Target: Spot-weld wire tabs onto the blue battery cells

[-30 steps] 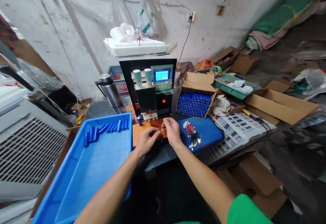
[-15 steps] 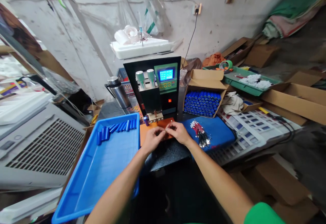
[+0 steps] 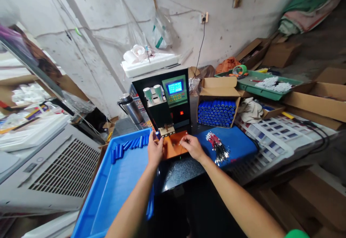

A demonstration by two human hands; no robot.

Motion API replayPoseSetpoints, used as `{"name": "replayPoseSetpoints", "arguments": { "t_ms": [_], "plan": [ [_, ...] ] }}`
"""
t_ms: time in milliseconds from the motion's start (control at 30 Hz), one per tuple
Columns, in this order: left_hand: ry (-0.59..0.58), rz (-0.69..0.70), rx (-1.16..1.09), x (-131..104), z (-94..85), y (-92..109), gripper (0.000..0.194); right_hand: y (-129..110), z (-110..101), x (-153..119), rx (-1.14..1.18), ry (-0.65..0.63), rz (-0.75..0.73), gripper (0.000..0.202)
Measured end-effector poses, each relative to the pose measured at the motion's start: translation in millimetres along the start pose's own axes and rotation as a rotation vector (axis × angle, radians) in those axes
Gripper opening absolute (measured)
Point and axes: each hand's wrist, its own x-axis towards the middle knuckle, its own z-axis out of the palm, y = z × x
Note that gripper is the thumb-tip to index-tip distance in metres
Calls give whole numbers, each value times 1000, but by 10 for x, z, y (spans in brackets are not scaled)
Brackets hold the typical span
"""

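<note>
My left hand point(image 3: 155, 152) has its fingers and thumb around an upright blue battery cell point(image 3: 157, 135), at the left of the spot welder point(image 3: 151, 113). My right hand point(image 3: 192, 147) is closed in a pinch on a thin wire lead, just over the orange work plate point(image 3: 173, 149); the fingers cover most of the lead. On the blue pad point(image 3: 238, 144) to the right lies a bunch of red and black wire leads point(image 3: 218, 147) with white connectors.
A blue tray point(image 3: 108, 194) at left holds several blue cells. A cardboard box point(image 3: 218, 91) packed with cells stands behind the pad. Farther right are a green tray point(image 3: 270, 93) and a white plastic crate point(image 3: 275, 140). A steel flask point(image 3: 131, 109) stands left of the welder.
My hands have parted: the left has moved left from the orange plate to the blue cell, while the right stays over the plate with the lead. The camera view has shifted slightly.
</note>
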Motion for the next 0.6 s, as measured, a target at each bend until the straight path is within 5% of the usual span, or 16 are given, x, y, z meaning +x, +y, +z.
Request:
{"name": "replayPoseSetpoints", "arguments": {
  "t_ms": [200,367,600],
  "plan": [
    [-142,9,52,-83,44,127,27,-2,7,27,-12,1,-4,15],
    [-303,46,-63,-165,165,166,30,-58,13,60,22,83,51,17],
    [-337,16,-135,-180,209,122,30,-146,122,121,113,142,92,15]
  ]
}}
